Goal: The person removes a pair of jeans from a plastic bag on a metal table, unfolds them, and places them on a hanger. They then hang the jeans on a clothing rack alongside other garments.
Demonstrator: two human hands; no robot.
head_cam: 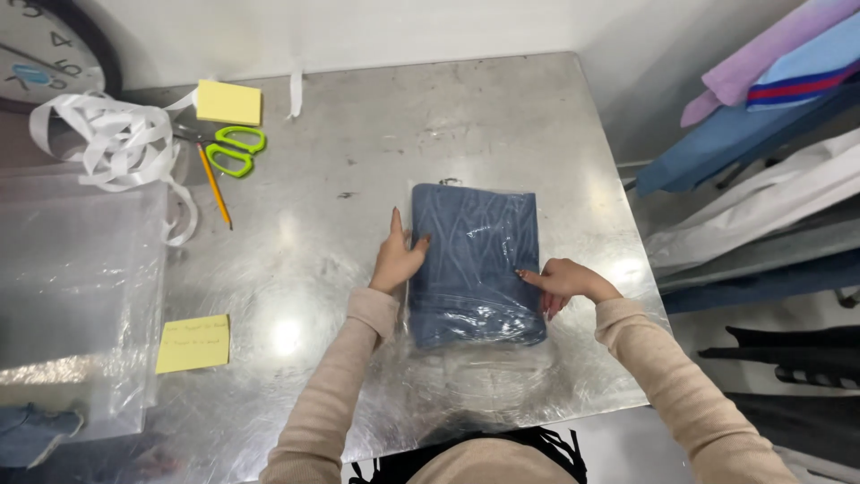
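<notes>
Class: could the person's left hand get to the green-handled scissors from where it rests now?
Probably yes: the left hand lies beside the bagged blue cloth, and bare table separates it from the scissors.

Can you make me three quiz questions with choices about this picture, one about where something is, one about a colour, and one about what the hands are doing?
1. Where do the scissors lie?
A. far left of the table
B. on the folded cloth
C. on the floor

2. What colour is the folded cloth in the clear bag?
A. red
B. blue
C. white

3. What are the hands doing?
A. holding the pencil
B. hanging in the air
C. pressing on the bagged cloth

Answers: 1 A, they sit beside the yellow note pad. 2 B, blue shows through the plastic. 3 C, the left hand and right hand rest flat at its sides.
</notes>
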